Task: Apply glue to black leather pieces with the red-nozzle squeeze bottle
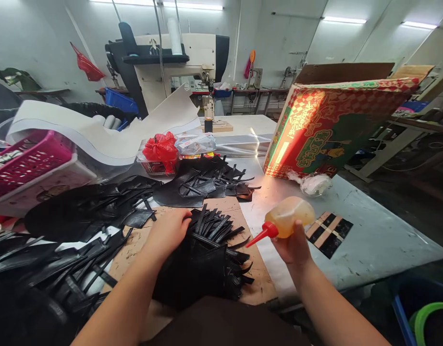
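The right hand is closed in a firm grip round a soft amber squeeze bottle, which is held tilted with its red nozzle pointing left and slightly down — toward the stack of black strips but not yet touching it. The left hand lies flat, fingers spread and nothing grasped, pressed on the near edge of that same stack, which rests on a brown board on the table. The step in hand is judged to be the readying of a strip for a dab from the bottle (its contents cannot be told); the next move would call for the nozzle to be brought down and left onto the topmost strip while the pile is kept steady. The stack thus sits just beside the nozzle tip, between the two hands. Farther out, more black cut pieces are heaped, with a red bag, a pink basket and a printed carton beyond.
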